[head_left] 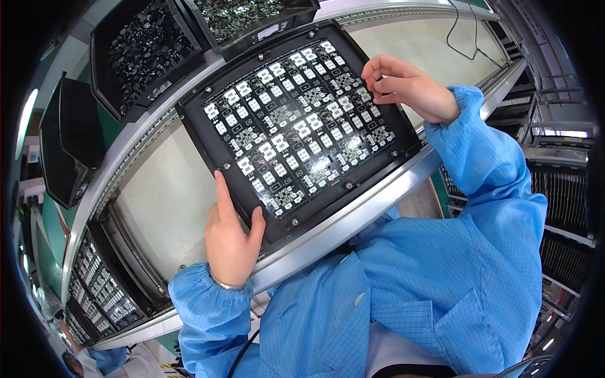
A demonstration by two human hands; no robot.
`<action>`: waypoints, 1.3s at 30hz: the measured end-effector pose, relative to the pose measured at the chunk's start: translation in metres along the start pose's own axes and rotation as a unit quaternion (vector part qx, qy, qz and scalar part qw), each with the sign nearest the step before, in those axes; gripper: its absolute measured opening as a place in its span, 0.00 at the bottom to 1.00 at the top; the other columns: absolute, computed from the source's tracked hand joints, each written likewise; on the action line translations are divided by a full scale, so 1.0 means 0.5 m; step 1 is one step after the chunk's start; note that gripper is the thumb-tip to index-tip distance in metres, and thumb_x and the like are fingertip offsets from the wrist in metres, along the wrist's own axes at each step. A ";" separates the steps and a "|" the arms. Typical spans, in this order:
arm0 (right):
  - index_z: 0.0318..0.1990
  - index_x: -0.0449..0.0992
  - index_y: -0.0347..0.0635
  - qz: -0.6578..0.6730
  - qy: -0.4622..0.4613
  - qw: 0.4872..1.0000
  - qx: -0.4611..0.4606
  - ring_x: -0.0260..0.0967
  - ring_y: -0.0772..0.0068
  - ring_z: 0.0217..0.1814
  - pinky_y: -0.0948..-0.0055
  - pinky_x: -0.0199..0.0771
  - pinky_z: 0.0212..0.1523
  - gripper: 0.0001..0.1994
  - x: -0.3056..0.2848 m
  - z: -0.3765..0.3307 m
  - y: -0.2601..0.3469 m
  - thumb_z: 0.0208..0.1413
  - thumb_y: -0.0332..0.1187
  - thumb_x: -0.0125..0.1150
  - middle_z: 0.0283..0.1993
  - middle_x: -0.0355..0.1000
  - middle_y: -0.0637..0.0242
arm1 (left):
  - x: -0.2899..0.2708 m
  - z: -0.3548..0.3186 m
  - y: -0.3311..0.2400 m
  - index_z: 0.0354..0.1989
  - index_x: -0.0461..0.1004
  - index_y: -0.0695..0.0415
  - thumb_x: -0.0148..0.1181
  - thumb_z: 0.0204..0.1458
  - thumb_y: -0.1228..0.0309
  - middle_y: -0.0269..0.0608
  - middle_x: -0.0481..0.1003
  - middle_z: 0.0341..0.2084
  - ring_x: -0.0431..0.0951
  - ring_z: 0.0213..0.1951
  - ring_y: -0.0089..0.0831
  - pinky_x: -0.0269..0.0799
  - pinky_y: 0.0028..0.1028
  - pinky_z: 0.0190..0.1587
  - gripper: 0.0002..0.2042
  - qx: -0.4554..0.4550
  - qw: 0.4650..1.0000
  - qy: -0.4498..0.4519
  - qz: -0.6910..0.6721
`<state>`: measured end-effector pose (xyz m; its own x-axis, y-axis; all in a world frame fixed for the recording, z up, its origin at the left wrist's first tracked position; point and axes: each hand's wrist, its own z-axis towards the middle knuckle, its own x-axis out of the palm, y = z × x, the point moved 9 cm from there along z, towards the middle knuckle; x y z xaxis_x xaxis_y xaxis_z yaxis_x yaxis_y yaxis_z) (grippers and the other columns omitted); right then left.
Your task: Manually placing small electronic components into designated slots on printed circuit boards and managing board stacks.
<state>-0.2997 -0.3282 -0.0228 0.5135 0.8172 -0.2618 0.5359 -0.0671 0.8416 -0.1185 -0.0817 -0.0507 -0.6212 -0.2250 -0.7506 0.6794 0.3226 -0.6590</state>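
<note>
A black carrier frame with a populated circuit board panel in it lies on the conveyor in front of me. White rectangular components stand in rows across the panel. At the frame's left edge rests my left hand, its index finger stretched along the rim and its thumb apart, holding nothing. Over the right edge of the frame is my right hand, fingers bent and tips drawn together near the panel's right rows. Whatever may be between those fingertips is too small to tell.
Behind the frame stand a black bin of dark small parts and a black bin of greenish small parts. Another black bin is at the left. More loaded carriers sit lower left, near another person. A black cable lies far right.
</note>
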 end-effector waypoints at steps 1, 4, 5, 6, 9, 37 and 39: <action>0.45 0.67 0.47 0.003 -0.003 1.000 0.002 0.60 0.83 0.42 0.76 0.65 0.52 0.10 0.001 0.000 0.001 0.55 0.30 0.47 0.38 0.62 0.74 | 0.001 0.000 0.000 0.66 0.44 0.66 0.59 0.47 0.73 0.52 0.71 0.29 0.72 0.31 0.45 0.68 0.37 0.35 0.39 0.002 1.000 0.000 -0.002; 0.44 0.68 0.47 0.005 0.007 1.000 0.007 0.60 0.83 0.40 0.75 0.65 0.51 0.09 -0.001 0.000 0.002 0.55 0.31 0.48 0.36 0.62 0.74 | -0.003 -0.003 -0.002 0.66 0.44 0.66 0.59 0.47 0.74 0.53 0.71 0.29 0.72 0.31 0.45 0.69 0.37 0.35 0.39 0.000 1.000 -0.001 0.010; 0.43 0.68 0.47 0.004 0.019 1.000 0.012 0.60 0.82 0.40 0.74 0.66 0.51 0.09 -0.003 0.002 0.000 0.55 0.32 0.48 0.35 0.62 0.75 | -0.002 -0.001 -0.004 0.66 0.44 0.66 0.59 0.47 0.74 0.53 0.71 0.29 0.72 0.31 0.45 0.69 0.37 0.35 0.39 0.001 1.000 -0.001 0.010; 0.43 0.68 0.47 0.004 0.018 1.000 0.012 0.60 0.82 0.40 0.74 0.66 0.51 0.09 -0.010 0.006 -0.002 0.55 0.32 0.48 0.35 0.62 0.75 | -0.001 0.000 -0.005 0.66 0.44 0.66 0.59 0.47 0.74 0.53 0.71 0.29 0.72 0.31 0.46 0.69 0.37 0.35 0.39 0.001 1.000 -0.002 0.009; 0.41 0.69 0.47 0.049 0.031 0.998 0.016 0.61 0.82 0.39 0.73 0.66 0.49 0.08 -0.019 0.017 -0.008 0.55 0.33 0.49 0.34 0.63 0.75 | -0.001 -0.001 -0.008 0.66 0.44 0.65 0.60 0.47 0.74 0.53 0.71 0.29 0.72 0.31 0.46 0.69 0.37 0.35 0.40 -0.001 1.000 -0.004 0.010; 0.67 0.43 0.32 0.230 0.366 0.874 -0.221 0.61 0.59 0.61 0.65 0.64 0.59 0.39 0.197 -0.122 0.250 0.56 0.47 0.52 0.65 0.54 0.49 | -0.046 -0.023 -0.195 0.63 0.45 0.75 0.68 0.34 0.64 0.48 0.69 0.21 0.70 0.25 0.43 0.66 0.37 0.29 0.50 0.117 0.988 -0.096 0.002; 0.68 0.42 0.32 0.218 0.380 0.868 -0.233 0.63 0.60 0.59 0.66 0.65 0.57 0.42 0.209 -0.125 0.248 0.54 0.49 0.53 0.64 0.55 0.47 | -0.064 -0.052 -0.187 0.54 0.62 0.73 0.58 0.42 0.73 0.52 0.74 0.29 0.75 0.32 0.46 0.71 0.36 0.36 0.29 0.103 0.983 -0.137 0.069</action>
<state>-0.2213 -0.2152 0.0838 -0.0861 0.9262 0.3671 -0.0190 -0.3699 0.9289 -0.1722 -0.0805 0.0362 -0.4080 -0.4408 -0.7995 0.8321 0.1808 -0.5243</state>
